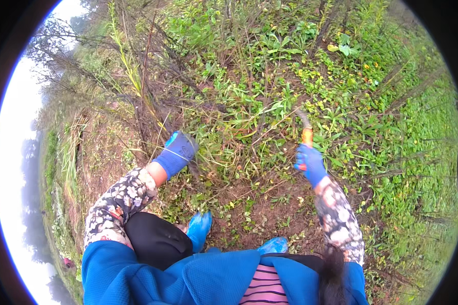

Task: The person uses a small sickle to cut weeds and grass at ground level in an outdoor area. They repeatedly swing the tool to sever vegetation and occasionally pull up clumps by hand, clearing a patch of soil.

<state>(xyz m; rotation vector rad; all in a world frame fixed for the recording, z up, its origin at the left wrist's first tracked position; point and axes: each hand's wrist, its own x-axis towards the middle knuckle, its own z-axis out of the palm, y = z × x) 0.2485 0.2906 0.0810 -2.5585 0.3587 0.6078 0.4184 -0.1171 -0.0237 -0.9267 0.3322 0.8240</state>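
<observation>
In the head view my left hand (181,148), in a blue knitted work glove, is closed around a bunch of weed stalks (149,105) that rise up and to the left from it. On the right, my right hand (310,162), gloved alike, grips the orange handle of a sickle (307,136). Its curved blade, partly blurred among the leaves, points up and to the left. Cut or fallen stems and grass (240,152) lie between my two hands.
Blue-covered feet (199,230) stand on reddish soil (259,213) with scattered leaves. Low green weeds (385,133) spread to the right. Dry, branching shrubs (65,57) stand at the upper left. A pile of long grass (71,152) lies at the left.
</observation>
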